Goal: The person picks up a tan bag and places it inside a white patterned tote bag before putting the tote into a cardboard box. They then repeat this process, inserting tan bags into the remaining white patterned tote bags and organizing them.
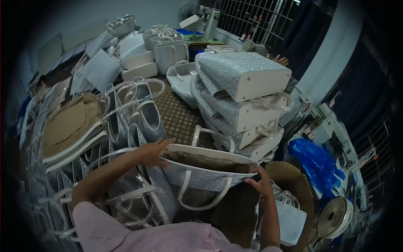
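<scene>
A pale blue-grey handbag with white trim is in front of me, its mouth open and tan lining showing. My left hand grips the left end of its rim, with the fingers partly hidden. At the opposite corner, my right hand is closed on the rim, thumb on the near side. One white strap handle hangs down toward me; the other handle stands up on the far side.
Similar bags are stacked beyond, on a brown patterned surface. More bags and tan lining pieces crowd the left. A cardboard box holds a bag at right, near blue plastic. Another person's hand shows behind the stack.
</scene>
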Motion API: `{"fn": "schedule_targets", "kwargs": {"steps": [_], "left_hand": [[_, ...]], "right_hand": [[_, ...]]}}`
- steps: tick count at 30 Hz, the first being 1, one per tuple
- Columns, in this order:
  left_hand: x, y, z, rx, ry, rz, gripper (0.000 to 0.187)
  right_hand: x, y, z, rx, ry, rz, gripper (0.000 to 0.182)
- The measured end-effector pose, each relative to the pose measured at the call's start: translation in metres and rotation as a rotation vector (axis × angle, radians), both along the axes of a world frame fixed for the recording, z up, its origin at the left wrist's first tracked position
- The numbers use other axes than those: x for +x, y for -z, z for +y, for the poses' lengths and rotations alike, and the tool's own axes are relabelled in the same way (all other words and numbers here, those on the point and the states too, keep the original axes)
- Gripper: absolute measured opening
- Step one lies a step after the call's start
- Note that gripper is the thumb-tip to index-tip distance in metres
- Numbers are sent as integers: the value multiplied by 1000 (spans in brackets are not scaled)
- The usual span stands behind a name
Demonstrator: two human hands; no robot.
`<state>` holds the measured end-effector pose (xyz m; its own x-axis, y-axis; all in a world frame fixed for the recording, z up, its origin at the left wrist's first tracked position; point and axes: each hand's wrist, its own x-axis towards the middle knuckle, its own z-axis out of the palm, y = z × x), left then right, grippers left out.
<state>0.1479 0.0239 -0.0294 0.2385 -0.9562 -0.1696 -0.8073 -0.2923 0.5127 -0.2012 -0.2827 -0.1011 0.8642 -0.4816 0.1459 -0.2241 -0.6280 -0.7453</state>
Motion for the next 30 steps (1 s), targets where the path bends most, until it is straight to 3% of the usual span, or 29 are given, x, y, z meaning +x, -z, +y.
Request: {"fn": "schedule_targets", "kwargs": {"steps": [1,3,4,6,7,11,15,18,21,23,25,30], "left_hand": [[-2,3,1,38,42,-37,89],[1,6,-3,-35,109,-96,83],[-1,3,-8,29,183,-214,82],[-10,4,-13,100,263,-320,81],[-14,7,-17,4,315,-316,78],[-24,18,-31,-143,405,-329,70],[-31,14,-31,-95,431,-319,67],[-43,15,-30,-36,439,-355,76],[-53,19,-32,-181,323,-409,95],[-55,25,-30,-279,352,-466,92],[-63,30,-30,-384,377,-520,89],[-85,-7,-43,-380,462,-290,49]], "right_hand": [[0,-7,6,1,-25,23,54],[15,-43,21,-394,-87,3,59],[22,-54,25,-388,-97,10,59],[32,-75,27,-491,-137,353,64],[39,-85,29,-547,-234,400,69],[52,-79,40,-531,-388,284,78],[65,-85,66,-570,-424,379,89],[76,-79,64,-629,-448,461,94],[71,-67,70,-583,-410,222,85],[63,-58,71,-587,-376,100,80],[51,-51,72,-540,-321,-4,58],[10,-84,76,-549,-235,88,34]]}}
